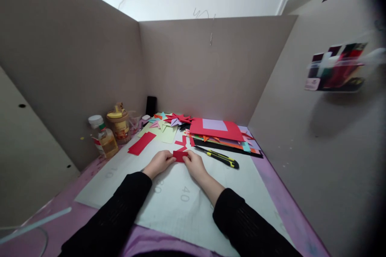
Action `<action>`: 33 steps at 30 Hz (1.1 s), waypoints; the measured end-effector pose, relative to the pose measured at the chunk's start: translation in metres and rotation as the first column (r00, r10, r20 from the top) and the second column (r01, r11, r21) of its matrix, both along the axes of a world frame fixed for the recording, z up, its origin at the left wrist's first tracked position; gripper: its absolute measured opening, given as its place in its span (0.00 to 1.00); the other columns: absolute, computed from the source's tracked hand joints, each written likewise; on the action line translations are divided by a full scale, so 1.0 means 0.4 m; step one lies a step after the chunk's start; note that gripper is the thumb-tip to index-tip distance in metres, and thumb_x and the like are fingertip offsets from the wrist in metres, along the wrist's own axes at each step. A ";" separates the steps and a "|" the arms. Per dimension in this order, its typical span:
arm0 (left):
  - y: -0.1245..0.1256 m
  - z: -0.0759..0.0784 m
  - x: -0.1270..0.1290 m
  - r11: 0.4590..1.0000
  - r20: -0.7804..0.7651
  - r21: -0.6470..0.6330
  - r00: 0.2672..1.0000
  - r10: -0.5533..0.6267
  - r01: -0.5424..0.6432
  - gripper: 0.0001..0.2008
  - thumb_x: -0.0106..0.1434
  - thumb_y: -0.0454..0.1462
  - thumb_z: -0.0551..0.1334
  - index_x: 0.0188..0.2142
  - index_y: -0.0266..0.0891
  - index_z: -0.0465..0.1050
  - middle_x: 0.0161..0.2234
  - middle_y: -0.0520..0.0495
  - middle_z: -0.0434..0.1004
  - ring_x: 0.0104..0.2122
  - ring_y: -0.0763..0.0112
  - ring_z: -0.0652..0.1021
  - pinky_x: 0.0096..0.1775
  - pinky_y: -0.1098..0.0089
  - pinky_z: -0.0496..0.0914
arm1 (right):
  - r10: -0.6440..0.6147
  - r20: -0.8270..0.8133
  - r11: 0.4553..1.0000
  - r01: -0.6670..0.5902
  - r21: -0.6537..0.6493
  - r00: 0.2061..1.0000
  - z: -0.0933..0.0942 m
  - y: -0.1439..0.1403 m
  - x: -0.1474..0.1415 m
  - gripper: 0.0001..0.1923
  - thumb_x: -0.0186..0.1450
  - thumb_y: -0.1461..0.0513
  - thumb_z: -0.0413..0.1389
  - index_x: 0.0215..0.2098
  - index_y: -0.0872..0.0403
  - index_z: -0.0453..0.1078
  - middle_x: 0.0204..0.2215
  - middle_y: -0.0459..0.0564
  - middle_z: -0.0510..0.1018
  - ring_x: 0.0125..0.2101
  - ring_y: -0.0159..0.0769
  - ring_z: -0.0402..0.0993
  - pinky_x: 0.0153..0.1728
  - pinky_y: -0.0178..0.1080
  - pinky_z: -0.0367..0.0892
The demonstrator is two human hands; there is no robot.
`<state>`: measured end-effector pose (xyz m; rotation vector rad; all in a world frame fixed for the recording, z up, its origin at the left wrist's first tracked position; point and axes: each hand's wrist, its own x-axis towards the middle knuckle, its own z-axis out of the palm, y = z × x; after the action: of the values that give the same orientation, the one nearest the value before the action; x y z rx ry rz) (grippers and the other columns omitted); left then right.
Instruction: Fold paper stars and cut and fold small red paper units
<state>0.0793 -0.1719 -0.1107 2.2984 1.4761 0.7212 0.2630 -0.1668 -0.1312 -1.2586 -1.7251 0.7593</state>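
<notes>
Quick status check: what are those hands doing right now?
Left hand and right hand pinching red paper piece on white mat. Utility knife beside right hand, apart.

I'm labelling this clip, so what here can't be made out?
- Head view: the folds of the red paper piece are hidden by the left hand and right hand.
- Bottle label: too small to read.
- Card on the right wall: blurred.
- Lower sheets of the paper stack: covered.

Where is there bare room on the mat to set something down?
Bare mat lies between the sleeves and right of the right hand, below the knife. The back is crowded: paper stack, folded stars, bottle, jar.
</notes>
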 end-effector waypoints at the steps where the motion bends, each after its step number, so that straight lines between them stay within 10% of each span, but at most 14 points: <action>1: 0.000 -0.001 0.000 1.000 -0.004 -0.002 1.000 0.000 0.000 0.16 0.63 0.42 0.55 0.23 0.37 0.70 0.24 0.50 0.69 0.25 0.71 0.69 0.30 0.72 0.59 | 0.004 -0.010 1.000 -0.004 0.000 1.000 0.001 -0.001 0.001 0.09 0.59 0.62 0.50 0.34 0.53 0.71 0.27 0.46 0.76 0.28 0.36 0.70 0.33 0.37 0.65; 11: 0.003 -0.005 0.002 0.999 -0.001 -0.025 0.999 0.032 -0.032 0.16 0.62 0.42 0.56 0.22 0.37 0.70 0.22 0.50 0.69 0.24 0.71 0.68 0.28 0.72 0.58 | 0.064 0.145 0.951 -0.104 0.292 0.987 0.009 -0.028 0.021 0.24 0.63 0.67 0.47 0.56 0.50 0.65 0.46 0.53 0.76 0.47 0.39 0.70 0.50 0.42 0.65; 17: 0.003 -0.004 0.001 0.999 0.023 -0.050 1.000 0.018 -0.017 0.15 0.61 0.42 0.56 0.22 0.37 0.70 0.23 0.50 0.70 0.25 0.71 0.69 0.29 0.72 0.60 | 0.021 -0.051 0.985 -0.012 0.172 0.998 0.002 -0.016 0.020 0.20 0.62 0.64 0.49 0.51 0.51 0.70 0.40 0.51 0.79 0.39 0.38 0.75 0.43 0.40 0.69; 23: 0.001 0.004 -0.001 1.000 0.090 -0.013 0.996 0.023 -0.022 0.12 0.59 0.41 0.57 0.25 0.37 0.73 0.26 0.48 0.73 0.27 0.70 0.71 0.32 0.71 0.62 | 0.011 -0.166 0.998 -0.021 -0.056 0.986 -0.019 0.003 0.018 0.08 0.58 0.62 0.51 0.25 0.53 0.72 0.18 0.44 0.73 0.21 0.34 0.72 0.24 0.33 0.64; 33: 0.003 -0.005 -0.004 0.999 0.196 -0.011 0.980 0.037 -0.036 0.11 0.58 0.39 0.59 0.22 0.37 0.73 0.24 0.50 0.72 0.27 0.71 0.71 0.32 0.72 0.62 | 0.060 -0.026 0.997 -0.061 -0.036 0.998 -0.003 0.002 0.017 0.14 0.60 0.61 0.49 0.36 0.54 0.77 0.22 0.46 0.78 0.25 0.37 0.71 0.29 0.36 0.65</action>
<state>0.0778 -0.1708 -0.1126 2.1299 1.4312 0.9218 0.2698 -0.1660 -0.1326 -1.2217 -1.7431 0.8421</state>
